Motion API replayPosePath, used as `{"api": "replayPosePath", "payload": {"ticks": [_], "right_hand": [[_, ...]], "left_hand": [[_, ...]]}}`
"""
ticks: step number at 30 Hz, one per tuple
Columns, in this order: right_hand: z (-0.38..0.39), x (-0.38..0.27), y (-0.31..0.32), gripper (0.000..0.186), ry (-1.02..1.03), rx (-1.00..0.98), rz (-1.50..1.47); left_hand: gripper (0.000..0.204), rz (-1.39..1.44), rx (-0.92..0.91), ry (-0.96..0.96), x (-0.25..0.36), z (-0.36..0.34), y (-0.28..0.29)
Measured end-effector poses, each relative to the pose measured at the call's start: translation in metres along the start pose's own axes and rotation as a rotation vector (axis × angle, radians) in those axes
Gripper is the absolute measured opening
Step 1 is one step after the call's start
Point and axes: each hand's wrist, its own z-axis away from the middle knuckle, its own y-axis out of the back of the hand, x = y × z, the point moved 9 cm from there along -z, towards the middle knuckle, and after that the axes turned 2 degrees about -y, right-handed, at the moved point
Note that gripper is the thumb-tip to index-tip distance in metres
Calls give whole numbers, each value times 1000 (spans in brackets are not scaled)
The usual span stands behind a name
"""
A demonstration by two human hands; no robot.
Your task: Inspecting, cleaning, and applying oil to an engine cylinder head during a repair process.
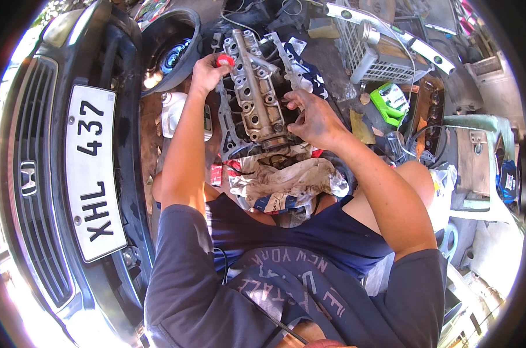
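A metal engine cylinder head (254, 93) with a long shaft along its top lies in front of me, on a larger engine casting. At its far left edge my left hand (206, 73) is closed on a small, round red thing (225, 60), which looks like a cap or small tub; the fingers partly cover it. Beside the right side of the cylinder head is my right hand (315, 119). Its fingers are half curled, with thumb and forefinger apart and nothing visible between them. Dirt darkens the fingers. A stained cloth (292, 174) is bunched at the near end.
A dark car front bumper (94, 46) with a white plate runs along my left. A black tub (187, 35) and a white jug (173, 113) stand between it and the engine. To the right are a grey crate (379, 64), a green package (389, 104) and a pale green chair (483, 124).
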Motion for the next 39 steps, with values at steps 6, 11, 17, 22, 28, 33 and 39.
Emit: {"api": "replayPosePath", "payload": {"ticks": [6, 11, 17, 22, 28, 33, 39], "right_hand": [[-2, -2, -3, 57, -10, -19, -12], [0, -3, -2, 57, -43, -16, -65], [-4, -2, -2, 54, -21, -10, -12], [-4, -1, -4, 56, -16, -21, -5], [-3, 2, -4, 55, -34, -16, -11], [-3, -1, -4, 52, -31, -8, 2], [-4, -3, -5, 57, -13, -23, -11]], "left_hand": [[44, -167, 80, -8, -6, -27, 14], [46, -579, 21, -120, 18, -32, 0], [43, -750, -17, -236, 23, -37, -9], [44, -776, -18, -257, 21, -39, -9], [44, -734, -53, -230, 27, -40, -11], [44, -799, -45, -312, 31, -41, -11], [44, -873, -87, -343, 35, -40, -19]]}}
